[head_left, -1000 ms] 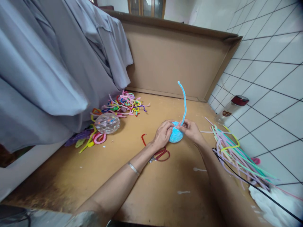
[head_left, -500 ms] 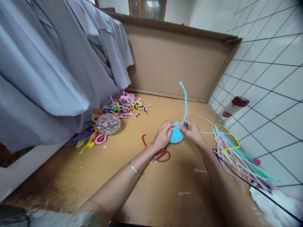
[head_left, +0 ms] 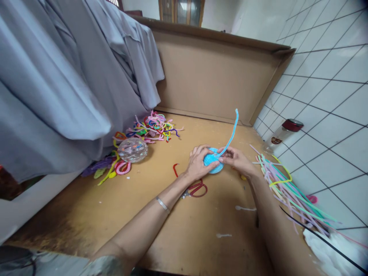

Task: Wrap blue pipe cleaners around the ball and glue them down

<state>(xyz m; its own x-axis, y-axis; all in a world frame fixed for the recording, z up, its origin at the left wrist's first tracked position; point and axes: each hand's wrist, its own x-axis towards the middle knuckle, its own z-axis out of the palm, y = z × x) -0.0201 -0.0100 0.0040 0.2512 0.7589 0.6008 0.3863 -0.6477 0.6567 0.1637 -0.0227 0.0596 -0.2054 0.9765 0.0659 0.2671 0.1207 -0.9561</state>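
Observation:
A light-blue coil of pipe cleaner [head_left: 213, 165], wound into a rounded shape, is between my hands above the table. My left hand [head_left: 199, 161] grips its left side, thumb across the front. On the other side my right hand [head_left: 234, 160] pinches the coil's right edge near the base of a loose blue pipe cleaner end [head_left: 233, 130], which sticks up and leans right. Red-handled scissors [head_left: 197, 188] lie on the table beside my left wrist, partly under the forearm. A short bent red pipe cleaner [head_left: 175, 169] rests left of my left hand.
Several colourful pipe cleaner pieces [head_left: 156, 124] are heaped at the back left, near a clear faceted bowl [head_left: 132, 150]. Long pastel pipe cleaners [head_left: 283, 188], a red-lidded jar [head_left: 283, 136] and white stuffing [head_left: 333, 251] stand along the tiled wall. Cardboard [head_left: 207, 76] rises behind.
The loose blue end has swung from nearly upright to leaning right. My left thumb has come down across the coil's front, and the coil's face has turned in my hands.

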